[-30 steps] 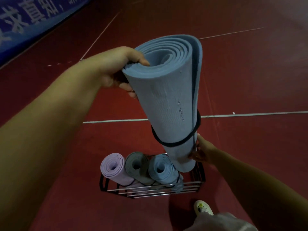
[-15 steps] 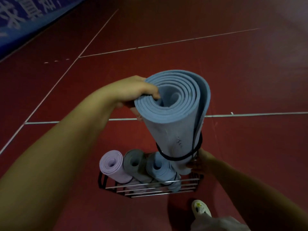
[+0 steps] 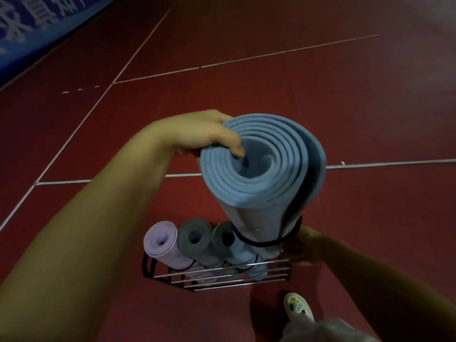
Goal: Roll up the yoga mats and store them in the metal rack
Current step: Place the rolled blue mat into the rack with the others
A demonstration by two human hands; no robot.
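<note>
We hold a big blue rolled mat [image 3: 259, 193] standing up over the metal rack [image 3: 222, 277] on the red floor [image 3: 370, 119]. Our left hand [image 3: 202, 134] grips the top edge, with the thumb hooked inside the roll. Our right hand [image 3: 302, 245] is down low, touching the bottom end beside the black strap [image 3: 261, 243]. We cannot tell how its fingers lie. The bottom end sits at the right side of the rack. A purple mat [image 3: 161, 241], a gray mat [image 3: 195, 239] and a small blue mat [image 3: 228, 240] stand in the rack side by side. Our shoe [image 3: 297, 307] is near the rack.
</note>
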